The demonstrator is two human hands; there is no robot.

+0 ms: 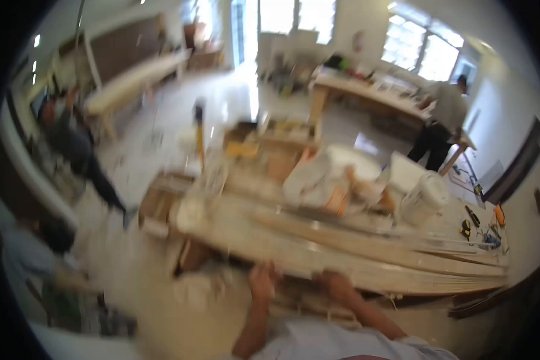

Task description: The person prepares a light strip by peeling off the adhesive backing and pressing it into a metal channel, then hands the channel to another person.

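Note:
Long pale wooden strips (342,258) lie across a workbench in front of me, some wrapped in clear plastic. My left hand (264,279) is at the near edge of the strips, its fingers curled; motion blur hides what they hold, if anything. To its right, my right hand (337,287) is at the same edge, also blurred, with its fingers bent downward. A thin dark gap or piece shows between the two hands, too smeared to make out.
A white bucket (425,197) and white bags (324,174) stand beyond the strips. Tools (467,228) lie at the right. Another person (444,114) stands at a far table (372,95). Two more people (72,141) are at the left, one low and near.

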